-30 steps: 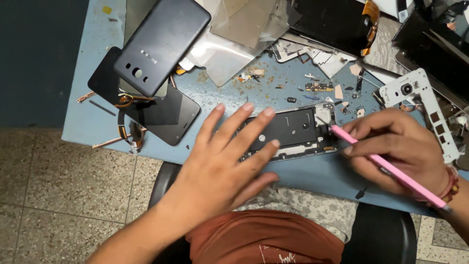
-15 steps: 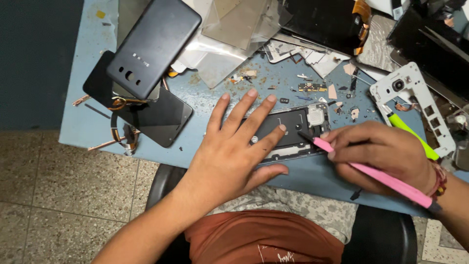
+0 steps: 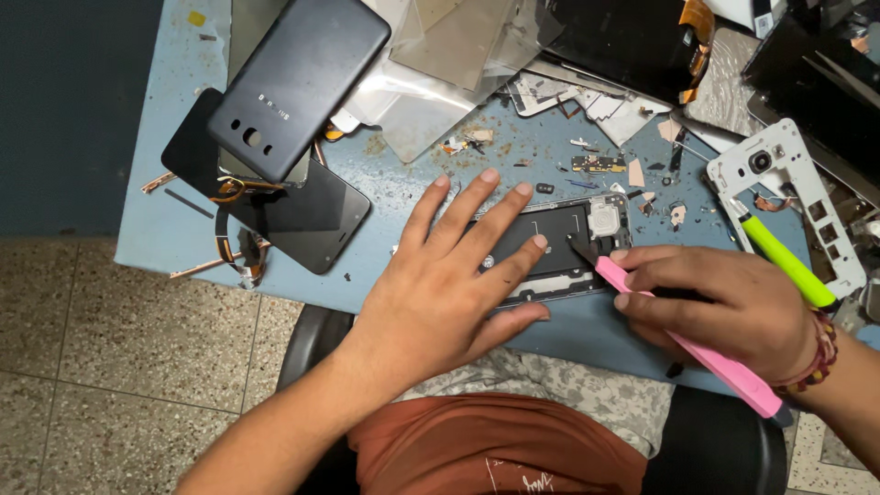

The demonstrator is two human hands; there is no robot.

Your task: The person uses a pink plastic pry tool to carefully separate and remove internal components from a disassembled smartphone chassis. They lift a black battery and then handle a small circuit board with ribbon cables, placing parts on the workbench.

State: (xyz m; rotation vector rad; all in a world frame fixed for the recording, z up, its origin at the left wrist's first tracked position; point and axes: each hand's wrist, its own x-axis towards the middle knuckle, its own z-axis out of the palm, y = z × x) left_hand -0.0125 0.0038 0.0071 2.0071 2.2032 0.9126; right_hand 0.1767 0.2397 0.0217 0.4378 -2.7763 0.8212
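An opened phone body (image 3: 573, 240) lies flat on the blue table (image 3: 174, 165) near its front edge. My left hand (image 3: 449, 275) presses down on it with fingers spread, covering its left half. My right hand (image 3: 724, 307) grips a pink pry tool (image 3: 697, 344), whose dark tip touches the phone's inside near its upper right corner.
A dark back cover (image 3: 298, 82) rests on a black screen panel (image 3: 293, 206) at the left. A white phone frame (image 3: 788, 197) and a green-handled tool (image 3: 788, 264) lie at the right. Foil sheets, screws and small parts litter the back. A black chair (image 3: 312, 339) is below.
The view has shifted. My right hand has drawn the pink tool's tip leftward onto the phone's inside; my left hand stays pressed on the phone.
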